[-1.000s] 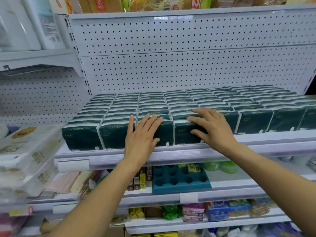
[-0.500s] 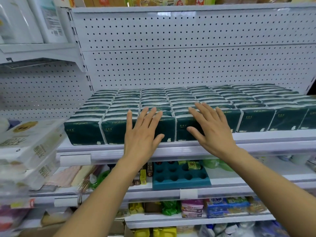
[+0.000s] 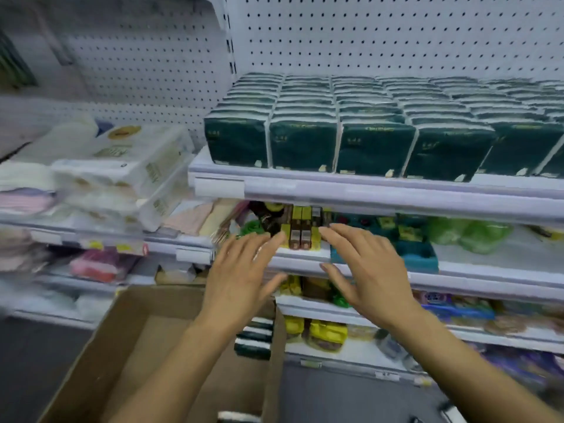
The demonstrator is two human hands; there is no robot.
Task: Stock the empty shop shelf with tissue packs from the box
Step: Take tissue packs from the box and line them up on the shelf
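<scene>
Left hand (image 3: 241, 270) and right hand (image 3: 366, 270) hover empty, fingers spread, above the box (image 3: 128, 340). A few packs (image 3: 253, 340) sit against its right wall. Grabbing blind could crush one; the shelf (image 3: 366, 193) front row looks full.

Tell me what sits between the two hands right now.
In the head view, small yellow and brown boxes on a lower shelf show in the gap between left hand and right hand.
</scene>
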